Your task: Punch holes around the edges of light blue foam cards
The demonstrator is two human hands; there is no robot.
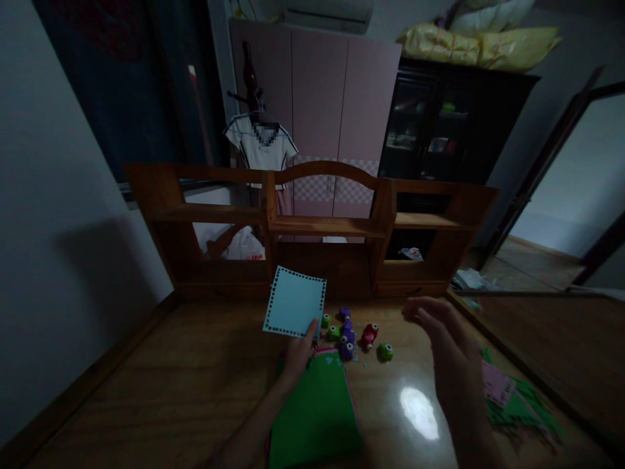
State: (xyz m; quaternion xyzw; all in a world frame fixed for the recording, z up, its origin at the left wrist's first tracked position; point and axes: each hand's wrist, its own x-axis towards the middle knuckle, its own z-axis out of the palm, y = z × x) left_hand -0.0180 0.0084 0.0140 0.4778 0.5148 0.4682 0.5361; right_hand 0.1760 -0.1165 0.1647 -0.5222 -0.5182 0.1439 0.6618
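Light-blue sheet (293, 303) with a line of small punched holes along its edges, held tilted above the wooden desk (195, 371), in front of the shelf unit (327, 228). Left hand (297, 358) grips it by the lower right corner, fingers closed on the paper. Right hand (449, 332) raised over the desk, well apart from the sheet; fingers loosely bent, partly open, nothing seen in them. Between the hands, a cluster of small craft punches: purple (347, 350), green (385, 352), red (370, 335). Pale-blue scraps (356, 358) scattered around these. Green sheet (317, 410) flat below the left hand, pink along its edge. Pink card (498, 384) over green paper pieces (522, 407), far right.
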